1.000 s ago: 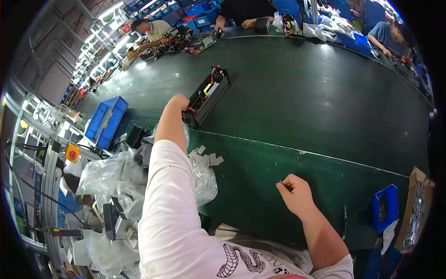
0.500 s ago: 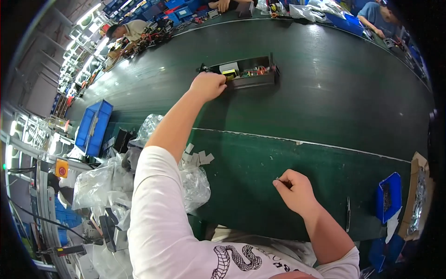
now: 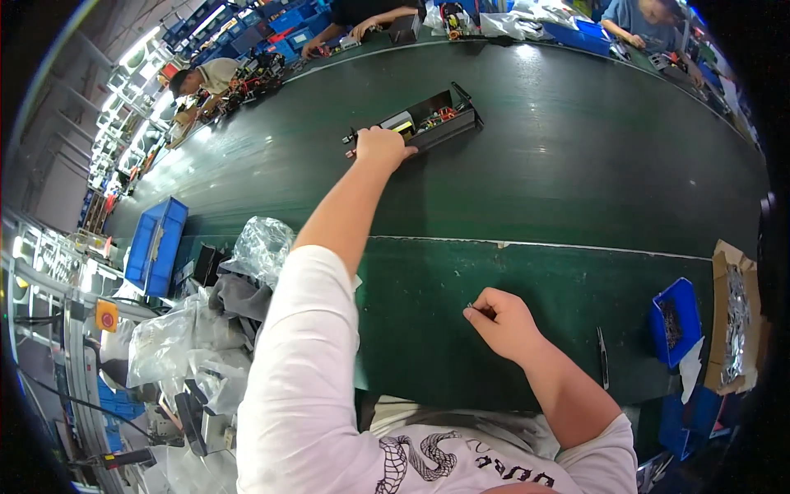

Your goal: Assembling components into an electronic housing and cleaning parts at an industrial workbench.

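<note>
My left hand (image 3: 383,148) reaches far out over the conveyor belt and grips the left part of a long black open housing (image 3: 448,128). Inside that housing are circuit parts with red and orange pieces and a yellow-marked block; my hand hides its near left side. The housing lies at a slant, its right end farther away. Over the green work surface (image 3: 411,329), my right hand (image 3: 504,323) is closed, thumb and fingers pinched together around a tiny piece too small to name. A pair of tweezers (image 3: 603,357) lies to the right of my right forearm.
At right stand a blue bin of small dark parts (image 3: 676,321) and a cardboard box of silvery pieces (image 3: 735,321). Left are a blue tray (image 3: 156,247), plastic bags (image 3: 181,329) and an orange button box (image 3: 107,315). Several people work along the belt's far side.
The black housing has turned, its right end swinging away from me, with my left hand now on its left part. My right hand stays pinched over the green surface.
</note>
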`<state>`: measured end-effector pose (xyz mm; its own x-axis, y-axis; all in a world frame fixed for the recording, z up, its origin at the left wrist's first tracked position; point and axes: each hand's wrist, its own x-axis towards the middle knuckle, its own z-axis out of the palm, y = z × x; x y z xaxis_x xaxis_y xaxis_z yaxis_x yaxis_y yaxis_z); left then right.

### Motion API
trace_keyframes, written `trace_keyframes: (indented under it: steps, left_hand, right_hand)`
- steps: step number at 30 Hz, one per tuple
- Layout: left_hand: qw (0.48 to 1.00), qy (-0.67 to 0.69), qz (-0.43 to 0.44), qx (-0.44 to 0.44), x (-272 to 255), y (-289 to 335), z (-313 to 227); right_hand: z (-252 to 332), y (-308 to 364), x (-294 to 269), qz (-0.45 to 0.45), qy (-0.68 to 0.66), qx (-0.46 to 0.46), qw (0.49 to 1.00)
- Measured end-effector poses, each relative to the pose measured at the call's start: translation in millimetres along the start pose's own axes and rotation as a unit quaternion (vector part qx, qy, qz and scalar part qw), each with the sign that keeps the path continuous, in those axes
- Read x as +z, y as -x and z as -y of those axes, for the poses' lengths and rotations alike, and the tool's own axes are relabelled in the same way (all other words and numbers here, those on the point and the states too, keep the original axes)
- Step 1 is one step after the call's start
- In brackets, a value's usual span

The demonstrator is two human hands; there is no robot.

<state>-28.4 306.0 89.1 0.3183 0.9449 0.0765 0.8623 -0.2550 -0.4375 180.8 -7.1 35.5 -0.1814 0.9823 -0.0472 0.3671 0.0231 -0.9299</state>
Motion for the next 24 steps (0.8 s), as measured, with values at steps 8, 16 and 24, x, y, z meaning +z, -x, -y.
trace_keyframes:
  steps: [8, 16, 24]
  left_hand:
    - [0.994, 0.083, -0.049, 0.047, -30, 71, -11]
    - [0.966, 0.098, -0.144, 0.188, -76, 257, -30]
    - [0.902, 0.176, -0.284, 0.272, -57, 384, -85]
  right_hand:
    - [-1, 4, -7, -0.008, -0.053, 0.001, 0.999]
    - [3, 41, -12, -0.139, 0.009, -0.324, 0.936]
    - [40, 123, -13, -0.235, -0.249, -0.318, 0.884]
